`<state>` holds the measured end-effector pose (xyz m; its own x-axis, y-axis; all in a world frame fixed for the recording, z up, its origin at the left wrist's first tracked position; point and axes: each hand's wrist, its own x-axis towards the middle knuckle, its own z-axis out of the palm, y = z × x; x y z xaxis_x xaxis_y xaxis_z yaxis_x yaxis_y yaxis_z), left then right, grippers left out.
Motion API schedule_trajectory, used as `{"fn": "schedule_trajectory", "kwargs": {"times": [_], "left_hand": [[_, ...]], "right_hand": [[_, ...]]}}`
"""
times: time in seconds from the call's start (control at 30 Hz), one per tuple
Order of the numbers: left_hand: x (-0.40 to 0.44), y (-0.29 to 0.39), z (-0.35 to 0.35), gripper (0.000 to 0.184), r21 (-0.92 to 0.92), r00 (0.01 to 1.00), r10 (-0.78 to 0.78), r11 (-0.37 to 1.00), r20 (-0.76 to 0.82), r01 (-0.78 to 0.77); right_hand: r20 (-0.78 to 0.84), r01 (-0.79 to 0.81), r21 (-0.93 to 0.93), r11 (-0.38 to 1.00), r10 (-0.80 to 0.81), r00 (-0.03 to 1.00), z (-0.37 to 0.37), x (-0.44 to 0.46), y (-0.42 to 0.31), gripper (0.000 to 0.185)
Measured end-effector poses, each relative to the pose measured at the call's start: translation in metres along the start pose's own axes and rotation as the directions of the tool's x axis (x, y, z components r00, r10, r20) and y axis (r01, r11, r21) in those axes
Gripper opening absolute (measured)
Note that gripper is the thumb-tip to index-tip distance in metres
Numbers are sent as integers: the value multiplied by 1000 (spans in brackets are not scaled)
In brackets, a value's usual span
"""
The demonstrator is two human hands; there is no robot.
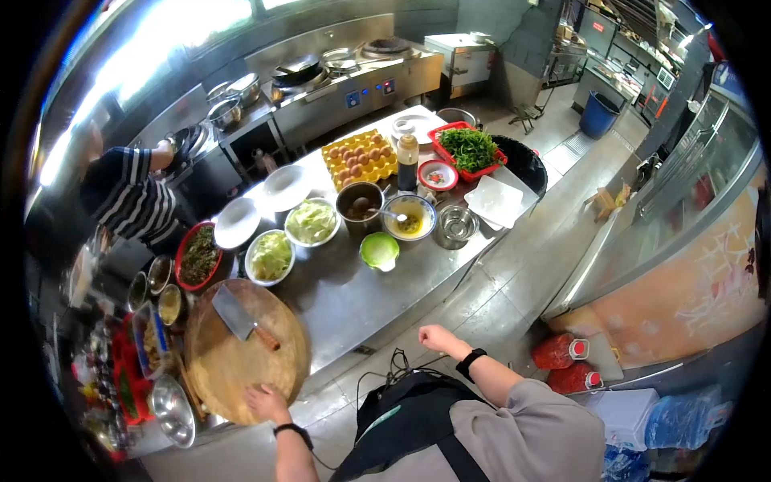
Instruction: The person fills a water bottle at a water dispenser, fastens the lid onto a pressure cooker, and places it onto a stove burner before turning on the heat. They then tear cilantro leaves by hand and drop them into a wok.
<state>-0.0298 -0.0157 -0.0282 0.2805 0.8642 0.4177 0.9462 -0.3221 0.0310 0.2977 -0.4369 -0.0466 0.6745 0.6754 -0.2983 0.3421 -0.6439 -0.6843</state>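
Note:
My left hand (267,403) rests on the near edge of a round wooden chopping board (217,373), its fingers stretched out and holding nothing. On the board lies a cleaver (233,312) with a wooden handle, apart from my hand. My right hand (438,338) hangs over the floor beside the steel table, fingers curled in and nothing visible in them. Beyond the board stand two bowls of chopped cabbage, one nearer (271,257) and one farther (312,222). To their right are a green bowl (379,251) and a bowl of yellow liquid (409,218) with a spoon.
A yellow egg tray (329,153), a bottle (407,165) and a red basket of greens (468,149) stand farther along the steel table (345,309). A steel bowl (173,411) sits left of the board. Another person (132,189) works near the stove (353,96).

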Motion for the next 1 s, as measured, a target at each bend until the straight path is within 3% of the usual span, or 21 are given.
{"fn": "schedule_trajectory", "kwargs": {"times": [0.1,0.17,0.3,0.4,0.63,0.7,0.8,0.83,0.87,0.9,0.97,1.0], "left_hand": [[-6,6,-3,49,-18,994,-102,995,35,103],[-2,5,-12,50,1,998,-19,1000,55,19],[-2,-4,6,48,-51,1000,-12,999,9,13],[-2,5,-15,49,-50,995,-101,994,21,102],[3,11,-26,45,-114,999,-54,992,-4,53],[0,8,-27,44,-137,1000,4,990,-17,-6],[-2,1,-22,37,-146,1000,9,989,1,-9],[-2,-17,29,36,-21,966,101,994,-238,-110],[2,8,-36,36,-185,993,-12,982,117,34],[6,18,-66,42,-139,943,-29,987,331,79],[-8,2,-15,43,9,992,63,998,-110,-62],[-7,0,-7,43,-9,988,113,993,-109,-115]], "right_hand": [[-86,68,72,995,-62,994,-8,-15,15,16],[-173,101,51,994,-91,981,-5,-6,38,18],[-226,141,-3,990,-138,964,-31,17,31,17],[-191,138,31,990,-130,973,-35,48,20,19],[-135,149,-4,989,-148,980,-14,83,-28,21],[-11,205,131,970,-205,979,-2,76,-29,19],[79,128,105,986,-136,988,3,40,-30,25],[72,126,39,991,-128,989,3,25,-27,29],[61,94,4,996,-94,994,3,6,-26,27],[56,63,-32,998,-61,997,0,-13,-22,26],[-24,-42,-37,998,41,999,-2,-52,5,26],[-4,-79,-44,996,79,997,11,-66,18,25]]}}
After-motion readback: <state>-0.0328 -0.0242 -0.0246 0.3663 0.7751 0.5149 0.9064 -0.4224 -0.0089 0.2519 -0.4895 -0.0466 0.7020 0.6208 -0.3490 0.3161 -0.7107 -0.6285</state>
